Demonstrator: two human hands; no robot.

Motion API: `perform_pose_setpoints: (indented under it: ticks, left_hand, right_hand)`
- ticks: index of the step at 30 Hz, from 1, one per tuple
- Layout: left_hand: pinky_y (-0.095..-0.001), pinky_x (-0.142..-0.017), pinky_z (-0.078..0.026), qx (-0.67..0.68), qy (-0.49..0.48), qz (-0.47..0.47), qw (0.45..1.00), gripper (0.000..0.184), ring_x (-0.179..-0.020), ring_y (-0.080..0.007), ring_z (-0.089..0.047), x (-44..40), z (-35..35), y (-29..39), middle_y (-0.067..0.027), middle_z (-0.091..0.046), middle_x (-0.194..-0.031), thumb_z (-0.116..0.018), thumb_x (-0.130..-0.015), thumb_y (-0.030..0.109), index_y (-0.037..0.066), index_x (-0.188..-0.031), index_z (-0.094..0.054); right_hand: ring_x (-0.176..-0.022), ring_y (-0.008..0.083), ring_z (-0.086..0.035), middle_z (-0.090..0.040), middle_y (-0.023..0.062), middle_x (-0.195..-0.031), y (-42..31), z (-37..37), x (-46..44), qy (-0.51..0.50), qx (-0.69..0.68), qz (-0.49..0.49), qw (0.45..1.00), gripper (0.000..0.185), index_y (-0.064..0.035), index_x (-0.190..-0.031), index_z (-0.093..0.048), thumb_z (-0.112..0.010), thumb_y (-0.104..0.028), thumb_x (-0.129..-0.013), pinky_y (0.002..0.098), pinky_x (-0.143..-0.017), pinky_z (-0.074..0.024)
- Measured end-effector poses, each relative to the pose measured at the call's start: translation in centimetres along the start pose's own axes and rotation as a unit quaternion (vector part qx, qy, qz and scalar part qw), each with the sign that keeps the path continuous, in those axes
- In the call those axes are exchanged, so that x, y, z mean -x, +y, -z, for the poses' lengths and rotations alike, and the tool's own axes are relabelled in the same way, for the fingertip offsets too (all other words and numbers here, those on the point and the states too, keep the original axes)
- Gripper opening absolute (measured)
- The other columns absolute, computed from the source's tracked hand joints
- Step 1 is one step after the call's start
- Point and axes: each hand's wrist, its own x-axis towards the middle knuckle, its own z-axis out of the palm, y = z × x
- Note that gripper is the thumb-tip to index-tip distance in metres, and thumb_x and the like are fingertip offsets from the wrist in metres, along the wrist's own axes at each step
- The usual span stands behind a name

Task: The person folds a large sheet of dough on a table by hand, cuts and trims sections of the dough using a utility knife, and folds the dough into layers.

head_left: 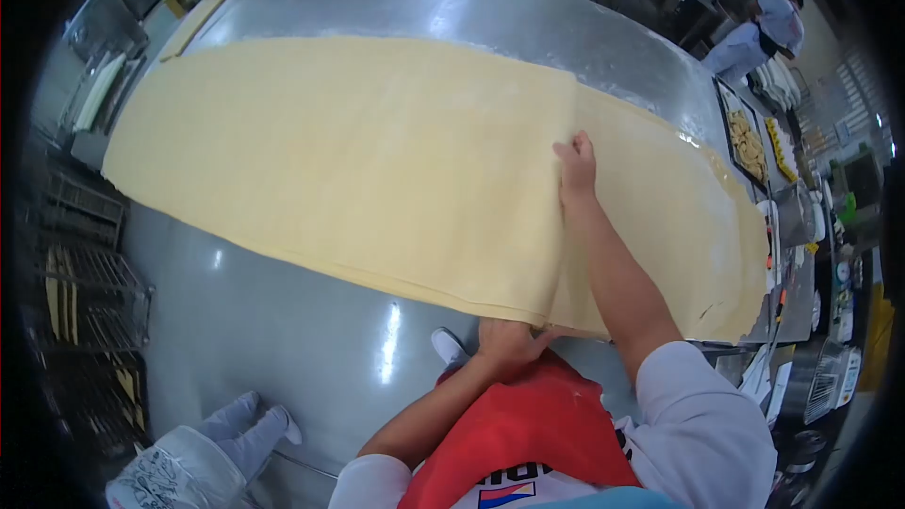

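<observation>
A very large pale-yellow dough sheet [358, 160] covers much of the metal table, with one layer lying over another. The upper layer ends in a straight edge, and the lower dough layer [660, 198] shows to the right of it. My right hand [578, 168] is closed on that edge, partway across the table. At the near end of the same edge, my left hand [509, 344] grips the dough from the front side. Its thumb points right, and its other fingers are partly hidden by the dough.
The metal table [424, 5] shows behind the dough. Trays of food [745, 137] and tools stand at the right end. Wire racks [90, 297] are at the left. One co-worker [203, 462] is at lower left; others [764, 33] are across the table.
</observation>
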Motion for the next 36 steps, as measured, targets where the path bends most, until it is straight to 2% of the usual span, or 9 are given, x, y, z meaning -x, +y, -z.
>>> perform_pose_setpoints:
  ticks: [2, 4, 6, 9, 12, 22, 26, 28, 36]
  left_hand:
    - [-0.0487, -0.105, -0.044, 0.160, -0.049, 0.142, 0.976, 0.055, -0.129, -0.0390, -0.053, -0.5, -1.5, -0.4, -0.0211, -0.058, -0.137, -0.072, -0.089, 0.045, 0.004, -0.124, -0.066]
    - [-0.0497, -0.112, -0.040, 0.403, -0.018, 0.351, 0.845, 0.059, -0.133, -0.0345, -0.052, -1.1, 1.0, 0.7, -0.0164, -0.054, -0.145, -0.067, -0.095, 0.044, 0.004, -0.137, -0.057]
    - [-0.0497, -0.112, -0.043, 0.847, 0.181, 0.295, 0.404, 0.056, -0.132, -0.0317, -0.054, -2.3, 3.3, 1.1, -0.0139, -0.054, -0.145, -0.064, -0.100, 0.034, 0.004, -0.145, -0.047]
    - [-0.0482, -0.110, -0.046, 0.852, 0.192, 0.222, 0.433, 0.054, -0.131, -0.0312, -0.055, -3.1, 3.3, 3.9, -0.0142, -0.055, -0.144, -0.064, -0.100, 0.025, 0.006, -0.147, -0.044]
    - [-0.0462, -0.110, -0.047, 0.650, 0.240, 0.399, 0.601, 0.052, -0.131, -0.0304, -0.055, -1.4, -1.8, 3.9, -0.0133, -0.055, -0.143, -0.062, -0.100, 0.024, 0.006, -0.146, -0.045]
    - [-0.0429, -0.108, -0.046, 0.691, 0.346, 0.321, 0.548, 0.046, -0.125, -0.0292, -0.058, -1.5, -5.6, 8.4, -0.0117, -0.060, -0.136, -0.062, -0.096, 0.017, 0.000, -0.138, -0.052]
    - [-0.0450, -0.104, -0.050, 0.668, 0.363, 0.363, 0.538, 0.049, -0.122, -0.0296, -0.060, -3.4, -6.2, 8.5, -0.0130, -0.060, -0.134, -0.063, -0.094, 0.006, -0.001, -0.141, -0.047]
    - [-0.0464, -0.106, -0.050, 0.568, 0.360, 0.401, 0.622, 0.050, -0.123, -0.0307, -0.059, -4.8, -6.2, 8.6, -0.0139, -0.058, -0.136, -0.061, -0.095, 0.000, -0.001, -0.142, -0.045]
    - [-0.0470, -0.105, -0.053, 0.641, 0.354, 0.390, 0.559, 0.047, -0.123, -0.0309, -0.061, -6.3, -3.8, 18.5, -0.0140, -0.060, -0.134, -0.059, -0.097, 0.001, 0.000, -0.142, -0.045]
  right_hand:
    - [-0.125, 0.0257, -0.057, -0.063, 0.0160, -0.131, -0.8, -1.7, -1.8, -0.092, -0.236, -0.138, 0.958, 0.051, 0.0038, -0.139, -0.052, -0.054, -0.010, -0.091, 0.0351, -0.108, -0.0434]
    - [-0.119, 0.0271, -0.061, -0.066, 0.0142, -0.127, -1.1, -3.6, -1.7, -0.284, -0.014, -0.029, 0.958, 0.048, 0.0000, -0.136, -0.055, -0.053, -0.011, -0.090, 0.0375, -0.103, -0.0472]
    - [-0.114, 0.0294, -0.062, -0.065, 0.0140, -0.126, -6.5, -4.2, 0.3, -0.459, 0.133, 0.004, 0.878, 0.043, -0.0032, -0.130, -0.058, -0.053, -0.012, -0.088, 0.0398, -0.099, -0.0489]
    - [-0.133, 0.0325, -0.053, -0.061, 0.0142, -0.139, -6.9, -1.7, -6.4, -0.430, 0.526, 0.141, 0.720, 0.050, -0.0053, -0.140, -0.055, -0.054, -0.022, -0.093, 0.0422, -0.113, -0.0407]
    - [-0.142, 0.0342, -0.043, -0.050, 0.0130, -0.152, -2.2, 3.4, -13.7, -0.189, 0.596, 0.194, 0.756, 0.056, -0.0083, -0.145, -0.051, -0.054, -0.032, -0.095, 0.0506, -0.118, -0.0308]
    - [-0.130, 0.0289, -0.056, -0.063, 0.0130, -0.134, -6.9, 6.1, -23.0, -0.328, 0.643, 0.052, 0.691, 0.063, -0.0113, -0.142, -0.053, -0.063, -0.046, -0.091, 0.0580, -0.107, -0.0396]
    - [-0.119, 0.0319, -0.063, -0.070, 0.0131, -0.119, -5.2, 6.1, -22.2, -0.337, 0.612, 0.099, 0.709, 0.054, -0.0104, -0.133, -0.058, -0.061, -0.047, -0.093, 0.0541, -0.099, -0.0474]
    - [-0.119, 0.0325, -0.063, -0.069, 0.0127, -0.120, -5.4, 5.8, -21.2, -0.302, 0.609, 0.130, 0.722, 0.052, -0.0102, -0.130, -0.059, -0.059, -0.047, -0.095, 0.0528, -0.098, -0.0487]
    - [-0.118, 0.0363, -0.062, -0.067, 0.0141, -0.124, -12.0, 10.0, -28.5, -0.241, 0.636, 0.326, 0.657, 0.042, -0.0116, -0.120, -0.061, -0.054, -0.048, -0.099, 0.0534, -0.097, -0.0503]
